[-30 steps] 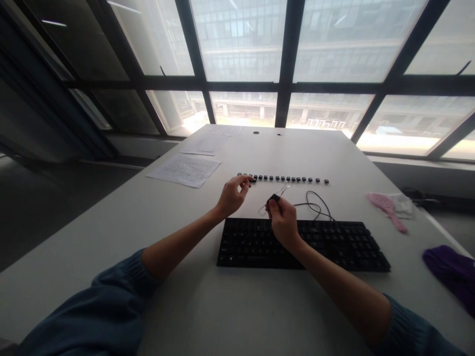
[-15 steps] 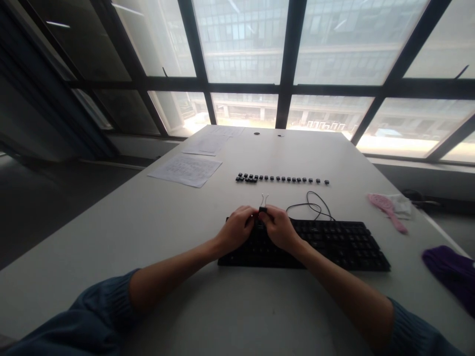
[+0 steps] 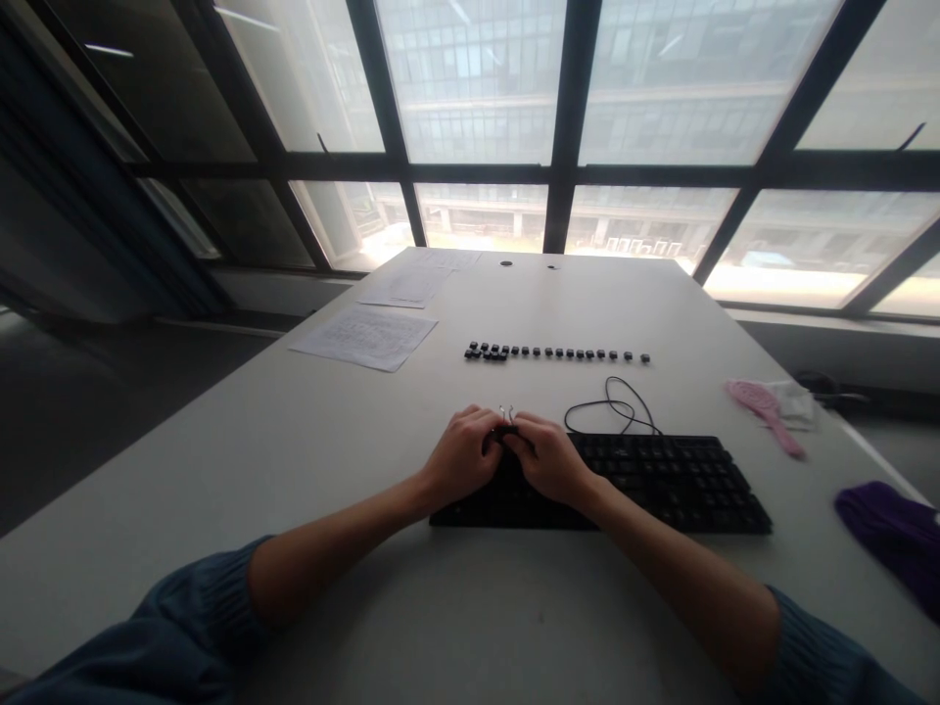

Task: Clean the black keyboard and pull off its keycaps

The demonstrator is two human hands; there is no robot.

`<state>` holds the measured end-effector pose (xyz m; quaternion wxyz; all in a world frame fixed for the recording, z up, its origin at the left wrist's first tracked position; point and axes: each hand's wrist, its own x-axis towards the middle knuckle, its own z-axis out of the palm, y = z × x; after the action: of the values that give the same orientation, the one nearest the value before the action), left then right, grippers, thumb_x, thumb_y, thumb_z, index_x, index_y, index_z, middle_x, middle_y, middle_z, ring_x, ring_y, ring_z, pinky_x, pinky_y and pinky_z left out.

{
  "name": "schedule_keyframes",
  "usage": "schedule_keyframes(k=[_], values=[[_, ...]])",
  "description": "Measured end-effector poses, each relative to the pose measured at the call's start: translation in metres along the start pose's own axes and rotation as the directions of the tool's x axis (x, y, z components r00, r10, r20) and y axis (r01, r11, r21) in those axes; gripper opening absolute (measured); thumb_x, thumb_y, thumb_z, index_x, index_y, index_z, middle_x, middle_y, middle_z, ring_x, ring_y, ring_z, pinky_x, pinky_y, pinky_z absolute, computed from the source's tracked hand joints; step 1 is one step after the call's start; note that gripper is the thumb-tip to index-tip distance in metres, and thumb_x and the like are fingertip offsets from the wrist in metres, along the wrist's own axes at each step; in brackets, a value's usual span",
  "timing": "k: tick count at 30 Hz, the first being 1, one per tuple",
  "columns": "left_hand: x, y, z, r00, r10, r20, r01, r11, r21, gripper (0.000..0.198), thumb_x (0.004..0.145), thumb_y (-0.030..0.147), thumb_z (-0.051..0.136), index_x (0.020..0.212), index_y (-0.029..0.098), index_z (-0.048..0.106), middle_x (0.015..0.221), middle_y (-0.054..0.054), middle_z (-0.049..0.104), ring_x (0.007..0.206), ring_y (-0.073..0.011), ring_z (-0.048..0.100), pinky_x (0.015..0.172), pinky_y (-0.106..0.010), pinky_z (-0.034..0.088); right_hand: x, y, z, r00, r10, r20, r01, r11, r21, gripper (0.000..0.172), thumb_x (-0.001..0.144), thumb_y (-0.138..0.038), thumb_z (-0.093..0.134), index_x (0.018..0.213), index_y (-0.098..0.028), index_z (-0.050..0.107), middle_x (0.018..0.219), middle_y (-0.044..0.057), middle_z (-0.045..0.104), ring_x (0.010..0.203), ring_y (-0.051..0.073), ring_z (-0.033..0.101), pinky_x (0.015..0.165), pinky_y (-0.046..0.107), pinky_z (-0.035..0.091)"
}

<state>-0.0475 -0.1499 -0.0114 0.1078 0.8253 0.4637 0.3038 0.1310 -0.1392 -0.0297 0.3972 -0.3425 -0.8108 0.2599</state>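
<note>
My left hand [image 3: 464,452] and my right hand [image 3: 547,458] meet above the left part of a black keyboard [image 3: 676,480]. Both have their fingers closed around a small wire keycap puller [image 3: 506,415]. Its two thin metal prongs point up and away from me, while its dark body is mostly hidden by my fingers and thumbs. Whether a keycap is also between the fingers cannot be made out. Beyond the hands, several black keycaps [image 3: 548,352] lie in a row on the white table, doubled up at the left end.
The keyboard's cable [image 3: 624,403] loops behind it. Printed paper sheets [image 3: 367,335] lie at the left. To the right are a pink hairbrush [image 3: 768,411], a white packet [image 3: 797,403] and a purple cloth [image 3: 885,529]. Windows stand behind the table.
The puller has dropped lower and slightly left, with more of it now covered by my fingers. My right hand has shifted a little left, closer to the left hand.
</note>
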Motion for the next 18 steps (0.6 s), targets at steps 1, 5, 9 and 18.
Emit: schedule_keyframes(k=[1,5,9,18], values=[[0.0,0.002,-0.002,1.0,0.004,0.018,-0.005,1.0,0.01,0.017,0.079,0.008,0.056,0.084,0.022,0.061,0.085,-0.005,0.067,0.089,-0.0248,0.058,0.083,-0.039,0.048,0.0,0.0,0.0,1.0,-0.007,-0.008,0.007,1.0,-0.009,0.02,0.097,-0.022,0.05,0.078,-0.021,0.058,0.082,0.004,0.061,0.074,0.017,0.055,0.07,0.028,0.042],[-0.003,0.004,-0.001,0.994,0.022,0.103,-0.024,1.0,0.015,0.01,0.079,0.016,0.066,0.087,0.023,0.064,0.088,-0.004,0.067,0.091,-0.0243,0.058,0.084,-0.037,0.048,-0.001,0.0,0.0,0.998,0.012,-0.055,-0.013,1.0,-0.011,0.022,0.096,-0.02,0.049,0.075,-0.021,0.055,0.08,0.003,0.059,0.072,0.016,0.054,0.068,0.028,0.041],[-0.004,-0.006,0.007,0.992,0.048,0.12,-0.045,0.998,-0.031,0.006,0.085,0.019,0.067,0.088,0.024,0.069,0.092,-0.004,0.067,0.094,-0.0233,0.058,0.086,-0.036,0.049,-0.001,0.0,0.0,0.998,0.014,-0.056,-0.014,1.0,0.004,0.023,0.097,-0.022,0.049,0.074,-0.021,0.054,0.081,0.003,0.06,0.073,0.016,0.054,0.069,0.028,0.041],[-0.002,-0.006,0.01,0.99,0.089,0.112,-0.095,0.994,0.054,0.009,0.091,0.016,0.061,0.087,0.021,0.067,0.095,-0.006,0.067,0.095,-0.0233,0.056,0.088,-0.037,0.049,-0.001,0.0,0.0,0.997,-0.019,-0.071,0.019,1.0,0.007,0.025,0.098,-0.024,0.047,0.073,-0.022,0.052,0.08,0.003,0.057,0.071,0.016,0.052,0.067,0.028,0.039]])
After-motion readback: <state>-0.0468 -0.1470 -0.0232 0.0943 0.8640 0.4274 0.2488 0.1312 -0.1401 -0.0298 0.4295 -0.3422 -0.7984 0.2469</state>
